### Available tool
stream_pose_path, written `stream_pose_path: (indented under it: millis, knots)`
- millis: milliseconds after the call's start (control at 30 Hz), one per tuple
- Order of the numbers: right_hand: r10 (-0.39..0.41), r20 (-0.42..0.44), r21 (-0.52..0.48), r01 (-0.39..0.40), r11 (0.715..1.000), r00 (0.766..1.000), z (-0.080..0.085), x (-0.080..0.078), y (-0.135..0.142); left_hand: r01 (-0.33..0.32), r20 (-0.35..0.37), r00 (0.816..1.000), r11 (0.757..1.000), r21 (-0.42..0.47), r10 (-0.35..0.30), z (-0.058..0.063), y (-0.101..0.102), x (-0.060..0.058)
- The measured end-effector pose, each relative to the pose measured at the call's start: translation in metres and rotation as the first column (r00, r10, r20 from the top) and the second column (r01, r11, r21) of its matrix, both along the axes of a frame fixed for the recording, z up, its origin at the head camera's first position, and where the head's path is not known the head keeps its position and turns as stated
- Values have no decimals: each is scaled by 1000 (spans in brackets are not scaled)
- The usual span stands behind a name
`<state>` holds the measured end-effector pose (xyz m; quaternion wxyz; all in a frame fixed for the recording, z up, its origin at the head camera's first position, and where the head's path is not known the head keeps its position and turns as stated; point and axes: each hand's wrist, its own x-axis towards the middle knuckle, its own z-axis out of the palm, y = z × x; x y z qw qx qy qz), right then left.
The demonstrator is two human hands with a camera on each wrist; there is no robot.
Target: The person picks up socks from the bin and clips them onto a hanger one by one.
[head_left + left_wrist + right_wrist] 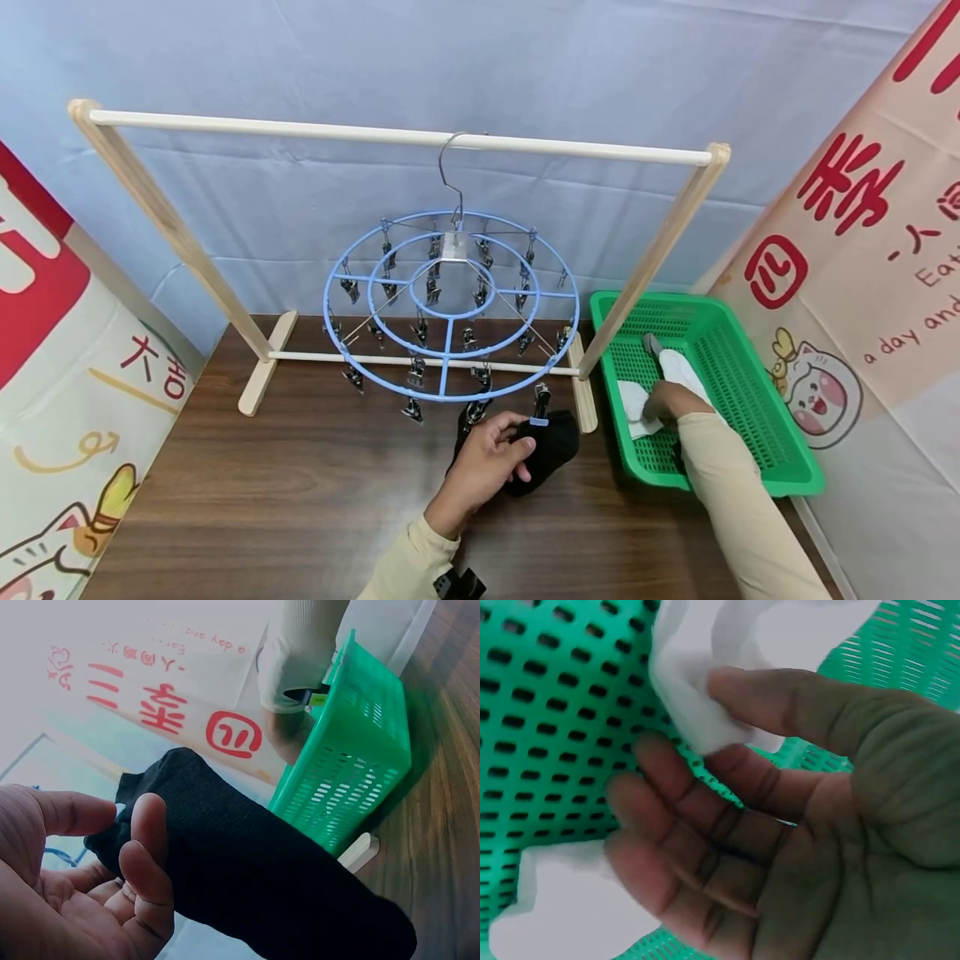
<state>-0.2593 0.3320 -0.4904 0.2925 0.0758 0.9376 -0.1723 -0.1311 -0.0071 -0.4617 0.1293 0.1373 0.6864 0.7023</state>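
Entries, by a dial centred on the hanger in the head view.

Blue clip hanger (450, 316): hanging from the white rail (405, 133), which is running past 12 o'clock.

Black sock (553, 457): dangling near 5 o'clock below a dark clip (542, 402).

Left hand (483, 462): overlapping the black sock in view, towards 6 o'clock, fingers bending loosely; cannot tell whether they are gripping fabric.

Green basket (667, 302): standing between 3 and 4 o'clock.

Upper white sock (681, 369): lying inside, towards the basket's own 11 o'clock.

Right hand (675, 402): pinching the upper white sock's edge between thumb and forefinger, the other fingers curling around nothing.

Second white piece (633, 402): lying at the basket's 9 o'clock.

Handling note: the step seems to be singling out one white item; pinching firmly, lifting straight towards 12 and steering the spare fingers clear of the second piece should be serving best.
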Motion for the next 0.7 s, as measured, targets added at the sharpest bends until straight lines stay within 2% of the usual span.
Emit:
stream_pose_path:
  millis: [100, 233, 400, 567, 633, 700]
  knots:
    - [-31, -27, -49, 29, 998, 999, 1, 1, 3, 5, 6, 1000, 1000, -3, -5, 0, 1, 1]
    - [-77, -96, -161, 61, 985, 992, 7, 2, 6, 5, 12, 1000, 1000, -20, -4, -1, 2, 1]
    - [-88, -173, -241, 44, 969, 981, 17, 3, 6, 6, 6, 1000, 1000, -31, -6, 4, 2, 2]
    - [-74, -229, -322, -3, 947, 971, 23, 6, 2, 16, -4, 1000, 1000, -14, -16, 25, -2, 10]
    - [-68, -255, -343, -25, 939, 965, 25, 7, 0, 20, -4, 1000, 1000, -11, -20, 25, -2, 10]
    - [-78, -277, -362, -29, 932, 958, 28, 8, -3, 23, -8, 1000, 1000, -11, -23, 19, -2, 9]
